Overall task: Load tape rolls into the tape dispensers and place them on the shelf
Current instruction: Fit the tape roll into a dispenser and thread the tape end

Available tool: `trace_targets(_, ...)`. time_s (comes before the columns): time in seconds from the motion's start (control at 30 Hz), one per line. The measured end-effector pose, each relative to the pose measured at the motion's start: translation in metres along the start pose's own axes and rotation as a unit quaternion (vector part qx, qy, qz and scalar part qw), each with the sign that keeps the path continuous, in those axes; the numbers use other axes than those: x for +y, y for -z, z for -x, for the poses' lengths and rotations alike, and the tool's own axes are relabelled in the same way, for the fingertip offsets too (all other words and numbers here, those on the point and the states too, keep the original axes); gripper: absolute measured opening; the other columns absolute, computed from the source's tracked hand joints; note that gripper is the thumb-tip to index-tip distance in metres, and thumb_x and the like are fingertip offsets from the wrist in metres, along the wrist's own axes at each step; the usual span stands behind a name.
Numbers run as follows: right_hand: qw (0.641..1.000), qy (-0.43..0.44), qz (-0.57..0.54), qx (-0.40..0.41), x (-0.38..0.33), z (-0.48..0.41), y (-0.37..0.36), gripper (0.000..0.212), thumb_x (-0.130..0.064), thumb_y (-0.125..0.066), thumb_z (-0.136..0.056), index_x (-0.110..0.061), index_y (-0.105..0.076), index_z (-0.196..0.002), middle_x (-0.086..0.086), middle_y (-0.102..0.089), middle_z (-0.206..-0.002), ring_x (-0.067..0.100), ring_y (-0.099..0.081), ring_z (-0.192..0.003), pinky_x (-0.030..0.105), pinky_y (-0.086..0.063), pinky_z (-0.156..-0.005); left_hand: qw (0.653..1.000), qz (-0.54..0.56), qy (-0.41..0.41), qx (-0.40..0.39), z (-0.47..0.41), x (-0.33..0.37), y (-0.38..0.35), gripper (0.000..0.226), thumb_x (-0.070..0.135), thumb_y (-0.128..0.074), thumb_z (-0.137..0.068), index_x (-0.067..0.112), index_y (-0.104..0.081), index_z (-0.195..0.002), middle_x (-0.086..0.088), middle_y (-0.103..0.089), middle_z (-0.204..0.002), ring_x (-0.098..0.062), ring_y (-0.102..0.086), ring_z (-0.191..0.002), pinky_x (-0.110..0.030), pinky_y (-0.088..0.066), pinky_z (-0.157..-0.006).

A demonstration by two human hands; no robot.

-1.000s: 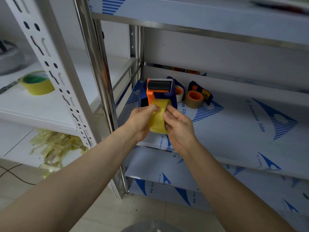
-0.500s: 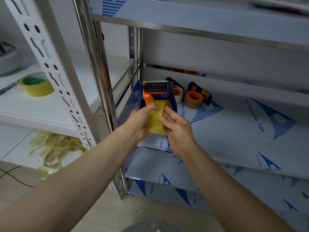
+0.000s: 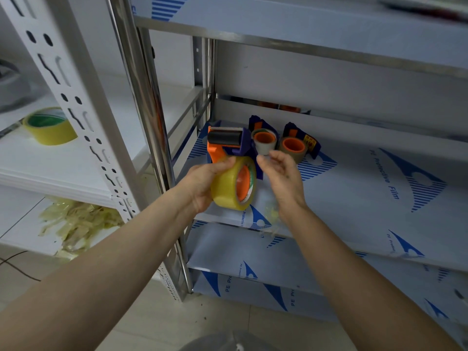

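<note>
Glossy round tape roll point(image 3: 224, 190), plastic dispenser point(image 3: 218, 150)

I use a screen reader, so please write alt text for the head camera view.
A left hand grips an orange and blue tape dispenser loaded with a yellow tape roll, in front of a shelf; the right hand hovers beside it, fingers loosely curled. Two more loaded dispensers stand at the back of the shelf.

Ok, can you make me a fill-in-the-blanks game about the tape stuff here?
The left hand grips an orange-and-blue plastic tape dispenser loaded with a translucent tape roll coloured ___.
Its top cylindrical roller is ___.
A spare green-cored tape roll lies on the white shelf board to the ___.
Answers: yellow, black, left.
</note>
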State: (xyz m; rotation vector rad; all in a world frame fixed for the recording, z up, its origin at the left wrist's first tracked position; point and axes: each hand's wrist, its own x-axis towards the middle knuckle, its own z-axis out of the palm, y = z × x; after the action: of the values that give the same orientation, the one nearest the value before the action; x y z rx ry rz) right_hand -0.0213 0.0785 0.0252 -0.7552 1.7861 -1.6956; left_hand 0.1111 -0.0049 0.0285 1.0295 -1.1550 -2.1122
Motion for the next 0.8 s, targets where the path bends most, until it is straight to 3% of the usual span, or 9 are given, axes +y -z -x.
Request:
trace_targets(0.07, 0.998, -0.007, 0.013, -0.061, 0.000, -0.009, 0.004, 0.047, -0.038, -0.066, -0.083, -0.020, -0.055, -0.126, -0.008, -0.057, -0.120, 0.006, -0.053, -0.112, 0.025, -0.041, -0.099, 0.999, -0.005, 0.005, -0.033, 0.003, 0.001, -0.001, 0.070, 0.030, -0.078, -0.059, 0.011, -0.059, -0.123, -0.012, -0.067, -0.117, -0.027, -0.066, -0.102, -0.036, -0.054, -0.078)
trace_targets(0.1, 0.996, -0.014, 0.016, -0.091, 0.001, -0.013, 0.004, 0.044, -0.039, -0.065, -0.084, -0.018, -0.059, -0.123, -0.007, -0.063, -0.114, 0.006, -0.057, -0.108, 0.027, -0.043, -0.098, 0.999, -0.003, 0.007, -0.048, 0.004, 0.002, -0.002, 0.067, 0.028, -0.076, -0.062, 0.010, -0.058, -0.124, -0.011, -0.067, -0.115, -0.026, -0.066, -0.099, -0.036, -0.053, -0.077)
trace_targets(0.2, 0.991, -0.052, -0.015, -0.119, 0.003, -0.017, 0.002, 0.028, -0.037, -0.060, -0.089, -0.018, -0.065, -0.108, -0.003, -0.070, -0.096, 0.013, -0.065, -0.093, 0.032, -0.051, -0.084, 0.997, 0.006, 0.013, -0.074, 0.006, 0.004, -0.007, 0.063, 0.022, -0.070, -0.064, 0.004, -0.057, -0.123, -0.014, -0.065, -0.116, -0.026, -0.065, -0.097, -0.036, -0.054, -0.079)
trace_targets(0.3, 0.985, -0.107, -0.049, -0.127, 0.005, -0.019, -0.002, 0.022, -0.042, -0.053, -0.091, -0.024, -0.062, -0.102, -0.002, -0.070, -0.096, 0.014, -0.066, -0.090, 0.032, -0.054, -0.077, 0.996, 0.008, 0.027, -0.087, 0.007, 0.004, -0.008, 0.059, 0.019, -0.068, -0.065, 0.001, -0.058, -0.120, -0.018, -0.063, -0.120, -0.028, -0.063, -0.100, -0.038, -0.053, -0.086)
trace_targets(0.43, 0.975, -0.174, -0.025, -0.132, 0.000, -0.023, -0.003, 0.037, -0.048, -0.056, -0.089, -0.020, -0.060, -0.112, 0.005, -0.069, -0.108, 0.022, -0.065, -0.100, 0.040, -0.053, -0.088, 0.993, 0.018, 0.035, -0.108, 0.007, -0.001, -0.003, 0.051, 0.019, -0.065, -0.068, 0.002, -0.060, -0.116, -0.013, -0.067, -0.108, -0.023, -0.066, -0.092, -0.033, -0.057, -0.079)
trace_targets(0.53, 0.957, -0.241, -0.047, -0.153, -0.005, -0.023, -0.002, 0.040, -0.046, -0.059, -0.086, -0.023, -0.058, -0.118, 0.006, -0.066, -0.113, 0.026, -0.062, -0.104, 0.048, -0.052, -0.085, 0.993, 0.002, 0.018, -0.119, 0.007, -0.006, -0.003, 0.046, 0.015, -0.063, -0.072, 0.001, -0.060, -0.116, -0.013, -0.067, -0.108, -0.022, -0.066, -0.092, -0.031, -0.058, -0.078)
trace_targets(0.63, 0.948, -0.253, -0.096, -0.167, -0.008, -0.023, 0.003, 0.038, -0.039, -0.055, -0.086, -0.021, -0.059, -0.120, 0.007, -0.063, -0.117, 0.028, -0.059, -0.107, 0.055, -0.048, -0.089, 0.991, -0.016, -0.003, -0.133, 0.009, -0.009, -0.004, 0.045, 0.010, -0.063, -0.073, 0.001, -0.060, -0.118, -0.016, -0.066, -0.112, -0.025, -0.066, -0.096, -0.032, -0.057, -0.082)
trace_targets(0.73, 0.923, -0.250, -0.156, -0.247, -0.005, -0.021, 0.014, 0.037, -0.033, -0.051, -0.084, -0.019, -0.060, -0.117, 0.008, -0.059, -0.112, 0.028, -0.055, -0.106, 0.058, -0.039, -0.099, 0.990, -0.028, -0.017, -0.139, 0.011, -0.009, -0.003, 0.052, 0.010, -0.065, -0.070, 0.001, -0.059, -0.121, -0.019, -0.063, -0.119, -0.029, -0.063, -0.104, -0.034, -0.055, -0.087)
trace_targets(0.8, 0.911, -0.250, -0.172, -0.277, -0.003, -0.018, 0.017, 0.039, -0.032, -0.059, -0.077, -0.021, -0.061, -0.114, 0.007, -0.060, -0.109, 0.027, -0.056, -0.105, 0.056, -0.041, -0.098, 0.989, -0.032, -0.020, -0.142, 0.012, -0.009, -0.003, 0.051, 0.010, -0.065, -0.070, 0.002, -0.059, -0.120, -0.018, -0.064, -0.117, -0.027, -0.063, -0.102, -0.033, -0.056, -0.085)
